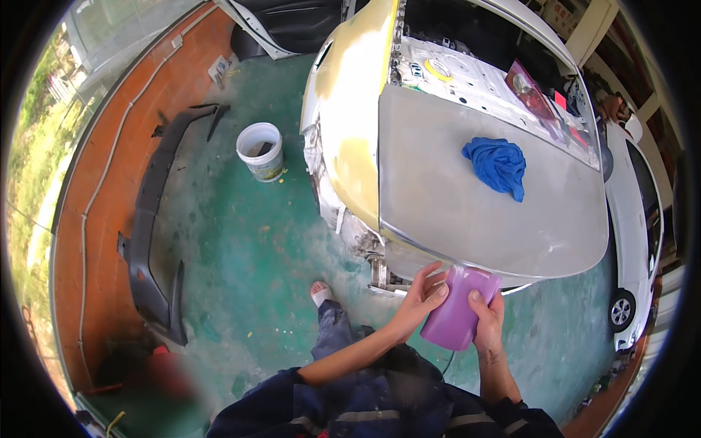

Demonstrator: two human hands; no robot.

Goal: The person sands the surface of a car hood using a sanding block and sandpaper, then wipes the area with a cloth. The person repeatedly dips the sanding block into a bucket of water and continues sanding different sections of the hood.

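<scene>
A smooth purple sheet, slightly curved, is held in front of the rear edge of a car. It looks like sandpaper, but its surface is too plain to be sure. My right hand grips its right side, thumb on the front face and fingers behind. At its upper left edge, my left hand has the thumb against the sheet, the fingers bent and partly hidden. Just beyond is the car's dull grey trunk lid. A crumpled blue cloth lies on it.
The yellow-patched rear fender adjoins the lid. A yellow tape roll and red tail lamp sit near the rear window. A white bucket and dark bumper are on the green floor at left. Another white car stands right.
</scene>
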